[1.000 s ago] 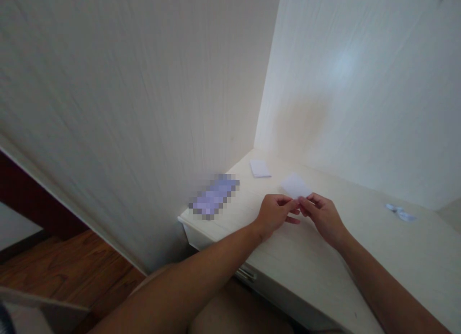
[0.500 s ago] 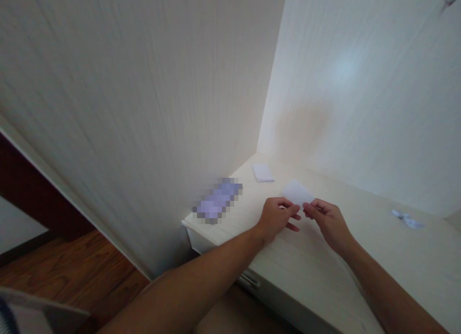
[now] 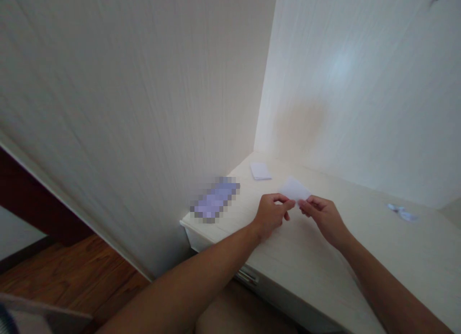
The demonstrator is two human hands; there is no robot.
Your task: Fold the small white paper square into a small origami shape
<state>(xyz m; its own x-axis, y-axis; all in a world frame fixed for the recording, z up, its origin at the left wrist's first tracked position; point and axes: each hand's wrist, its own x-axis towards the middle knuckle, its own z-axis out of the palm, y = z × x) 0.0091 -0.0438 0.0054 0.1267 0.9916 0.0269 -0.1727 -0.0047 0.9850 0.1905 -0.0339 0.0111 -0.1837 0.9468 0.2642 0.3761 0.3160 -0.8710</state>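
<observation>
Matt white paper sheet shows against a smooth, faintly grained desktop, a wood-grain-streaked side panel, a shiny, metallic-looking drawer handle and brown wood flooring.

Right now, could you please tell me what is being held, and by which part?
A white paper, pinched at its near edge by the right hand and, apparently, the left hand.

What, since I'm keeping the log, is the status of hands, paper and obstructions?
Right hand pinching white paper. Left hand at its near edge. White square and blurred purple item lie apart, seemingly not in the way.
</observation>
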